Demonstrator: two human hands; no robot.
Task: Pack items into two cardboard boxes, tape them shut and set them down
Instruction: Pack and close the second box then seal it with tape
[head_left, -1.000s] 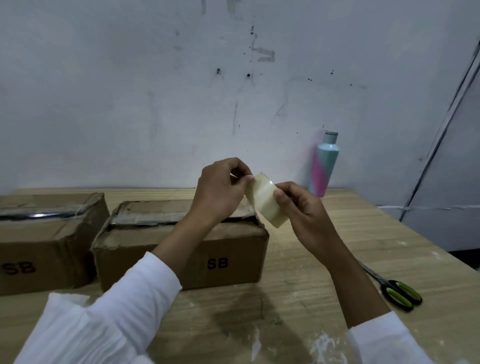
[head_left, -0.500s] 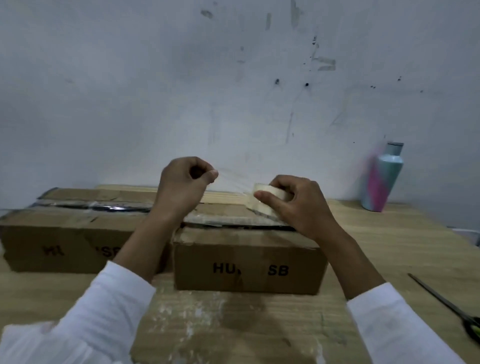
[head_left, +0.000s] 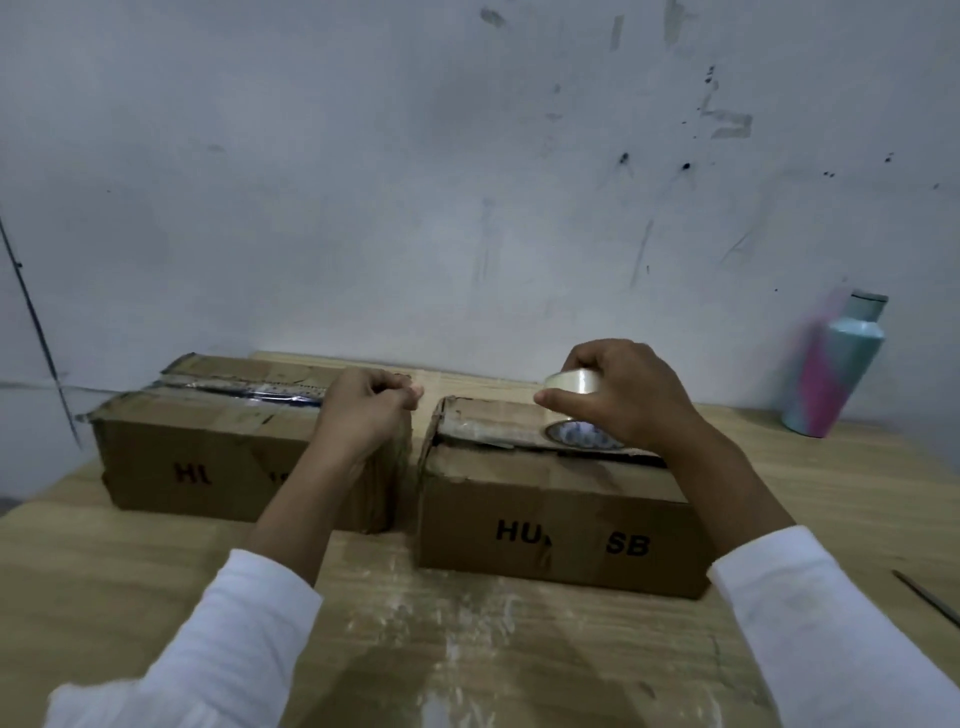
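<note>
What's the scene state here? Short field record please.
left hand: closed in a pinch over the gap between boxes; a tape end is not discernible
right hand: holding clear tape roll above right box
right brown cardboard box: flaps shut
left brown cardboard box: shiny tape along top seam
teal-and-pink bottle: upright, far right
surface: wooden table

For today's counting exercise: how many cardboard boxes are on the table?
2. The left box lies under the left hand; the right box sits beside it, under the right hand. None appears hidden.
</note>
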